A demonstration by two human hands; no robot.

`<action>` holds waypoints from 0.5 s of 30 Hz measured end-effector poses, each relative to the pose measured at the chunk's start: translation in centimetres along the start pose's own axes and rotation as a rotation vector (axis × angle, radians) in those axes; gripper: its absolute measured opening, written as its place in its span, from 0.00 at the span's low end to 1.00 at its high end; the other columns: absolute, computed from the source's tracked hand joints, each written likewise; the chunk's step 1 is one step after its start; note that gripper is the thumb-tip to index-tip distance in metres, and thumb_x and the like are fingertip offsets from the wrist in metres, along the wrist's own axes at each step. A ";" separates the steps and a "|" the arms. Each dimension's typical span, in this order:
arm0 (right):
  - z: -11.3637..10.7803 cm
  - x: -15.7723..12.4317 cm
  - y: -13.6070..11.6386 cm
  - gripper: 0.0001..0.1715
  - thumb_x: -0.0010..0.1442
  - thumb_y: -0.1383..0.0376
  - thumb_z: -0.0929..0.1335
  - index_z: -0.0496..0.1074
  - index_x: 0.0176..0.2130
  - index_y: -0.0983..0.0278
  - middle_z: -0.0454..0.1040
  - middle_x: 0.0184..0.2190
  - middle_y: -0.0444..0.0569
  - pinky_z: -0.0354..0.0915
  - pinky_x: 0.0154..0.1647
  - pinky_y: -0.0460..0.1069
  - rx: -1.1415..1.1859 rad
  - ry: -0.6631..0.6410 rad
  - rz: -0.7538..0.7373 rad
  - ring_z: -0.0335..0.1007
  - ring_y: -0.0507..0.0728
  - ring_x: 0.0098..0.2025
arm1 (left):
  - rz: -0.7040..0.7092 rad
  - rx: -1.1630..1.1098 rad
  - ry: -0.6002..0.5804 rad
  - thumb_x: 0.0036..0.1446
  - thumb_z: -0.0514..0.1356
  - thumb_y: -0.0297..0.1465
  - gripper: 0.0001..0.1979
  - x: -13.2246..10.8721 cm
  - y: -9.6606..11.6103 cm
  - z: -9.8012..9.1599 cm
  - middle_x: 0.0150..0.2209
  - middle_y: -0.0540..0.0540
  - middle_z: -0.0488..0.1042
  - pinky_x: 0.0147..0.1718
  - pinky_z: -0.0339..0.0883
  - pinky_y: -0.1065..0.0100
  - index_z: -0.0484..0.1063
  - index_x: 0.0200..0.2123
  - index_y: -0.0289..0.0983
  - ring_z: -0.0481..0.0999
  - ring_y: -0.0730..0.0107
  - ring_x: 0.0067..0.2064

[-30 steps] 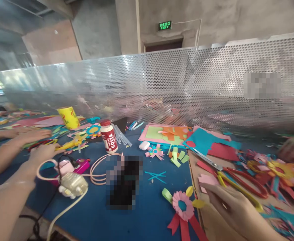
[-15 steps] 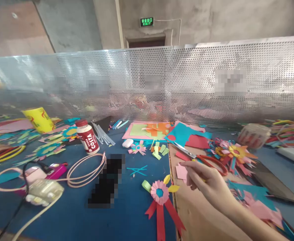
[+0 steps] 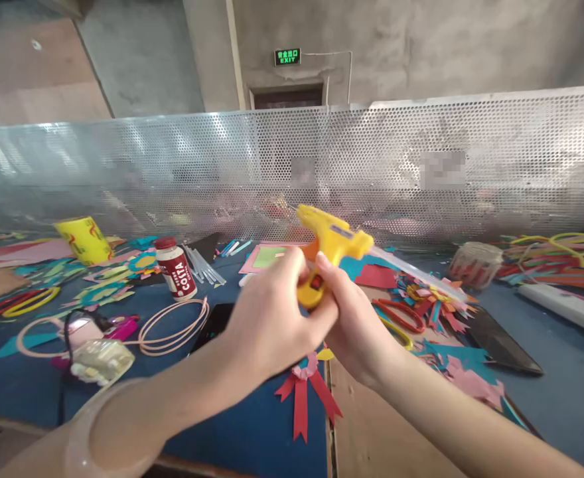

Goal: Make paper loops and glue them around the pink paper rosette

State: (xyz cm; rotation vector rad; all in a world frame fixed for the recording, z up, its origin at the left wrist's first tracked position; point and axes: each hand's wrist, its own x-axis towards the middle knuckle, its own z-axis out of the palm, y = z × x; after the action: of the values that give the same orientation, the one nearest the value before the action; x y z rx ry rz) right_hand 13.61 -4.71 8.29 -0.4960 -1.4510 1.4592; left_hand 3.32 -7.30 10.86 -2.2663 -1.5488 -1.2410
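Above the blue surface (image 3: 242, 435), our left hand (image 3: 277, 312) and right hand (image 3: 359, 322) meet on a yellow glue gun (image 3: 336, 240)

We have both hands clamped together on its handle, over the middle of the surface, with the nozzle tipped up and to the left. A translucent glue stick (image 3: 419, 274) juts from the back, sloping down to the right. For writing, we read COSTA on the red-capped bottle (image 3: 175, 271) left of our hands and EXIT, below Chinese characters, on the green-lit sign (image 3: 287, 57); we cannot make out the red marks on the yellow cylinder (image 3: 83, 240). A perforated metal screen (image 3: 172, 156) stands along the far side. Below our hands lies a pink rosette (image 3: 302, 368) with red ribbons (image 3: 300, 411), one reaching the left edge of a cardboard sheet (image 3: 371, 435) that runs beneath our right forearm. Blue surface shows left of the ribbons, down to the near edge, leaving room there for moving.
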 end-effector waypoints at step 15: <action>-3.9 -11.0 3.1 0.14 0.53 0.57 0.67 0.70 0.37 0.63 0.66 0.22 0.41 0.54 0.14 0.42 0.256 0.559 0.177 0.56 0.46 0.14 | -0.131 -0.235 -0.796 0.45 0.57 0.34 0.10 -0.3 -10.3 10.8 0.20 0.50 0.70 0.22 0.56 0.73 0.67 0.18 0.34 0.68 0.72 0.25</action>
State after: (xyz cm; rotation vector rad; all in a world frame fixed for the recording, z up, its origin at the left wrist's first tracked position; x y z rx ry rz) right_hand 20.57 -11.30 0.96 -0.8079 -0.7854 1.4634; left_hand 0.75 2.87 0.19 -3.0883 -1.8627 -0.5577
